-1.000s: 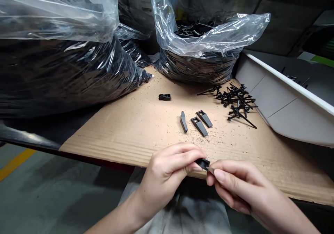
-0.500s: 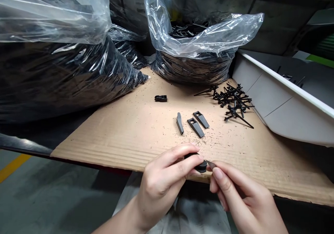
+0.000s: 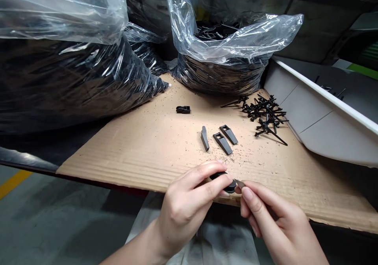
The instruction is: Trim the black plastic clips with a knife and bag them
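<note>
My left hand [image 3: 186, 206] pinches a small black plastic part [image 3: 226, 181] between thumb and fingers at the near edge of the cardboard sheet [image 3: 141, 147]. Against that part my right hand [image 3: 271, 221] holds a thin grey blade-like tool [image 3: 239, 184] by its fingertips. Three black wedge-shaped pieces [image 3: 220, 138] lie side by side on the cardboard just beyond my hands. Farther back sits one small black clip [image 3: 183, 109].
A tangle of black sprue sticks [image 3: 265, 113] lies at the right rear. Two large clear bags full of black parts stand at the left [image 3: 67, 72] and the back [image 3: 224, 56]. A white tray wall [image 3: 321, 115] borders the right side. Dark shavings dot the cardboard.
The part in my left hand has been turned, showing a rounder side now. My right hand has drawn closer and lower beside it. The view shifted slightly.
</note>
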A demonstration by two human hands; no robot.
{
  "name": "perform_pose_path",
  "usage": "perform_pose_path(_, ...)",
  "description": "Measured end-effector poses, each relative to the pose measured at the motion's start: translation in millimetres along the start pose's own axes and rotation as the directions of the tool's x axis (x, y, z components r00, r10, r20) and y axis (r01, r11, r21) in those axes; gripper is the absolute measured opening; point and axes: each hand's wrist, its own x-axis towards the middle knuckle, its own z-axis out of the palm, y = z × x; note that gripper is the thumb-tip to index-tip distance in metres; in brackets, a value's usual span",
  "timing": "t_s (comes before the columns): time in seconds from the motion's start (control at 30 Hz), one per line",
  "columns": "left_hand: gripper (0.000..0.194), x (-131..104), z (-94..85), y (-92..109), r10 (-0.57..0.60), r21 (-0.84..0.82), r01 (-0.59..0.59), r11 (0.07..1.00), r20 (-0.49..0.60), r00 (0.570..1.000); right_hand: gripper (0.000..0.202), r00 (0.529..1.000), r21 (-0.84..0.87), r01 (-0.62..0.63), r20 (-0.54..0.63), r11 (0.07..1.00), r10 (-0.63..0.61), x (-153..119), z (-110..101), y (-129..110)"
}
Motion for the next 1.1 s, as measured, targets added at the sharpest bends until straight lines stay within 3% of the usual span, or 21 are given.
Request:
perform_pose_path(0.23, 0.027, 1, -1.4, 0, 0.011, 0.031, -0.011, 0.999, 0.008, 1.0, 0.034, 0.992, 0.025, -0.04, 0.117, 0.999, 0.037, 5, -4, -2)
perform_pose_path(0.43, 0.025, 1, 1.0, -1, 0.012, 0.041, -0.011, 0.999, -0.013, 1.0, 0.03, 0.999, 0.012, -0.042, 0.017, 0.999, 0.041, 3, -7, -2)
perform_pose_path(0.77, 0.027, 6, -2.0, 1, -0.03, -0.023, 0.03, 0.999, 0.016, 0.999, 0.035, 0.984, 0.04, -0.035, 0.176, 0.999, 0.028, 9, -10, -5)
perform_pose_path(0.93, 0.028, 8, -5.5, 2, -0.094, -0.148, 0.098, 0.984, 0.039, 0.995, 0.031, 0.924, 0.203, -0.166, 0.374, 0.965, 0.08, 19, -18, -4)
perform_pose_path(1.1, 0.026, 6, -6.3, 3, -0.136, -0.204, 0.14, 0.969, 0.03, 0.99, 0.031, 0.834, 0.393, -0.388, 0.534, 0.834, 0.136, 23, -17, -5)
